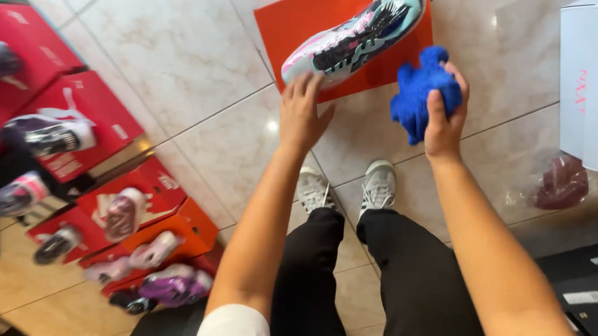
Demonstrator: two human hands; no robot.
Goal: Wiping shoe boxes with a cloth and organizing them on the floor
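- Blue cloth (422,92) is bunched in the right hand (446,114), fingers closed round it, raised clear of the floor.
- Left hand (302,112), fingers spread, steadies the heel of one multicoloured sneaker (355,35) lying on an orange lid (290,23).
- Left: about seven display shoes on red boxes (88,112).
- One white box (591,77) on the right.

white short sleeve (232,335), black trousers (416,278), white striped sneakers (379,184).

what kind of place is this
Likely a shoe shop or stockroom: sneakers displayed on stacked red boxes, a colourful sneaker on an orange lid, a white box, tiled floor.
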